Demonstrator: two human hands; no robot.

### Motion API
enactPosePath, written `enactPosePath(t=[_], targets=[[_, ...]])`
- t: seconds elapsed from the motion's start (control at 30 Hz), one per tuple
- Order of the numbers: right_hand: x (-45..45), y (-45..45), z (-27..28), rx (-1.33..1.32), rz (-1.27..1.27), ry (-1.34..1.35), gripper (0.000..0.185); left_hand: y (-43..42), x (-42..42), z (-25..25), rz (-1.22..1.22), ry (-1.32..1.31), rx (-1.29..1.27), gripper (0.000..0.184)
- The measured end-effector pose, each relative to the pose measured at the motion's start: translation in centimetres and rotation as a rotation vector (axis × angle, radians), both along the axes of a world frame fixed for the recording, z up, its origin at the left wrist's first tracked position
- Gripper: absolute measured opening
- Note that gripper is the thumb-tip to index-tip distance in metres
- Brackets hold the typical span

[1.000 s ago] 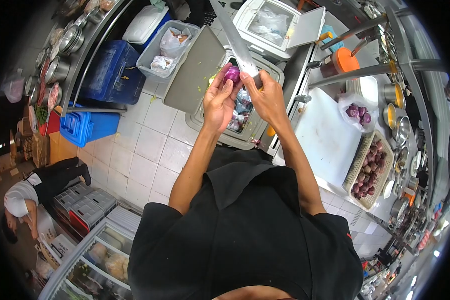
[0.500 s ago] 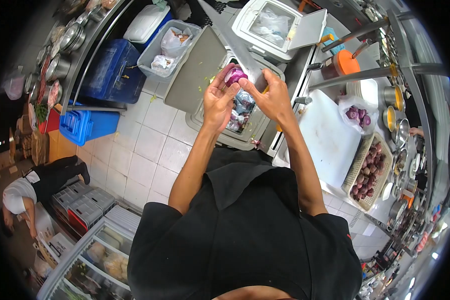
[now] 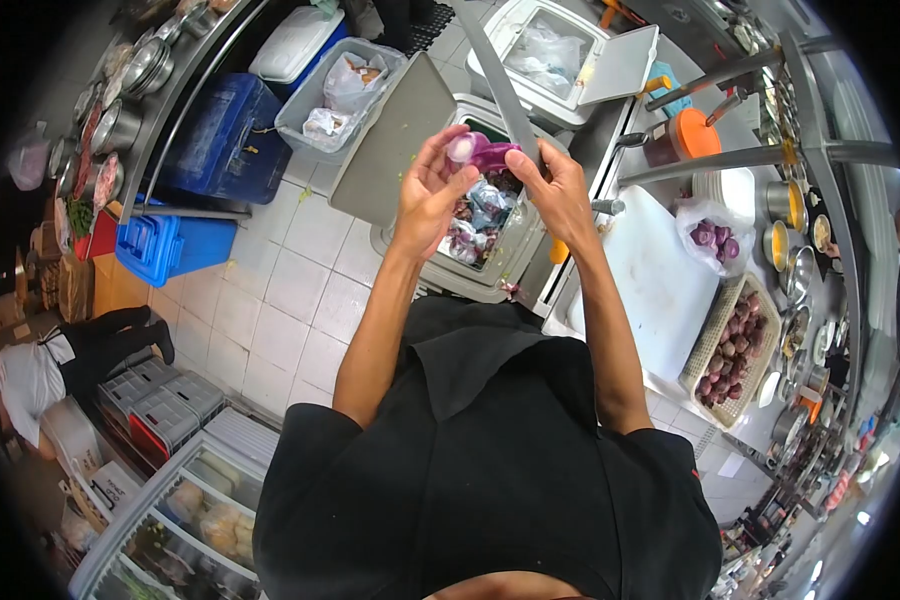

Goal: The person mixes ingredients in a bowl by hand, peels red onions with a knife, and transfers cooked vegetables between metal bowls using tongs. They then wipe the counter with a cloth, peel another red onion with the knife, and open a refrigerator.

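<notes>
Above an open waste bin [image 3: 475, 272], my left hand [image 3: 429, 200] is closed on a purple onion [image 3: 462, 149]. A strip of purple skin [image 3: 498, 156] stretches from the onion to the fingers of my right hand [image 3: 560, 196]. That hand also grips a large knife [image 3: 497, 75], its long blade pointing away from me; the grip itself is mostly hidden by the fingers. Scraps and plastic lie in the bin below, and its grey lid [image 3: 390, 145] leans open to the left.
To the right are a white cutting board [image 3: 640, 270], a basket of onions [image 3: 732, 350] and a bag of peeled onions [image 3: 715, 237]. Blue bins [image 3: 223, 140] stand left under a metal counter. A person [image 3: 35, 375] bends at far left.
My hands have moved apart slightly, with a strip of skin pulled from the onion toward the right. The knife has tilted. The person at far left has bent further away.
</notes>
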State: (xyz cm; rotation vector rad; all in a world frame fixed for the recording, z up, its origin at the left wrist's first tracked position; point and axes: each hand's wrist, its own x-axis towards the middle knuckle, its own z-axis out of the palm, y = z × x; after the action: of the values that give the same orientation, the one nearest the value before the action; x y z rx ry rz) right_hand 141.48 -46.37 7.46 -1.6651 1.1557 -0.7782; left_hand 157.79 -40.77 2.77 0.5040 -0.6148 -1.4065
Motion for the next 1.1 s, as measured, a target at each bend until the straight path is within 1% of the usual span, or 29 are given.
enactPosePath(t=[0.07,0.13,0.23,0.3,0.33,0.37,0.4,0.43,0.47,0.5,0.63,0.7,0.73,0.8,0.83,0.87,0.93,0.97,1.0,1.07,1.1], targets=[[-0.2,0.5,0.4,-0.008,0.009,0.027,0.050,-0.3,0.1,-0.1,0.121,-0.039,0.074,0.060],[-0.2,0.9,0.9,-0.052,0.129,0.098,0.049,-0.3,0.0,-0.6,0.110,-0.008,0.057,0.059],[-0.6,1.4,1.3,-0.032,0.161,0.079,0.047,-0.1,0.0,-1.0,0.150,-0.020,0.054,0.057],[-0.9,1.1,0.5,-0.024,0.172,0.054,0.047,0.0,0.1,-0.8,0.090,-0.041,0.052,0.056],[-0.9,0.9,-0.2,0.022,0.116,0.026,0.046,0.2,0.1,-0.5,0.089,-0.041,0.053,0.056],[-1.0,0.7,-0.7,0.069,0.061,-0.002,0.046,0.4,0.2,-0.2,0.032,-0.054,0.085,0.056],[-0.9,0.6,-0.7,0.069,0.061,-0.002,0.046,0.6,0.4,0.1,-0.024,-0.068,0.117,0.056],[-0.8,0.5,-0.6,0.091,-0.001,-0.031,0.045,0.9,0.4,0.3,-0.023,-0.068,0.116,0.056],[-0.7,0.4,-0.5,0.114,-0.064,-0.061,0.045,1.1,0.4,0.5,-0.081,-0.020,0.123,0.054],[-0.8,0.2,-0.7,0.127,-0.075,-0.041,0.044,1.2,0.5,0.6,-0.140,0.029,0.128,0.053],[-0.8,0.5,0.0,0.128,-0.073,-0.058,0.043,1.1,0.6,-0.3,-0.110,-0.013,0.133,0.052],[-0.8,1.3,1.1,0.113,0.050,0.061,0.042,0.7,0.4,-0.8,0.029,-0.045,0.164,0.051],[-0.6,1.7,1.3,0.110,0.048,0.061,0.042,0.4,0.4,-1.4,0.028,-0.045,0.161,0.051],[0.1,2.8,1.5,-0.028,0.189,0.135,0.044,0.2,0.4,-2.0,0.132,-0.018,0.184,0.051],[0.3,3.0,1.8,-0.103,0.213,0.138,0.049,0.2,0.6,-1.4,0.084,0.008,0.151,0.052],[0.2,2.9,1.7,-0.103,0.209,0.137,0.049,0.2,0.9,-1.7,0.081,0.007,0.151,0.052],[-0.3,2.6,1.0,-0.163,0.204,0.124,0.052,0.4,1.4,-2.5,0.005,0.120,0.128,0.056],[-0.4,2.1,-0.1,-0.091,0.141,0.044,0.053,0.7,1.8,-2.8,-0.044,0.134,0.103,0.058],[-0.1,1.8,-0.1,-0.092,0.143,0.043,0.053,0.6,1.8,-2.4,-0.043,0.132,0.102,0.058],[0.5,1.2,-0.2,0.054,-0.132,-0.047,0.054,0.4,1.4,-1.6,-0.075,0.207,-0.016,0.060],[0.8,0.6,-0.4,-0.024,-0.183,-0.003,0.052,0.3,1.3,-1.6,-0.065,0.175,-0.036,0.060]])
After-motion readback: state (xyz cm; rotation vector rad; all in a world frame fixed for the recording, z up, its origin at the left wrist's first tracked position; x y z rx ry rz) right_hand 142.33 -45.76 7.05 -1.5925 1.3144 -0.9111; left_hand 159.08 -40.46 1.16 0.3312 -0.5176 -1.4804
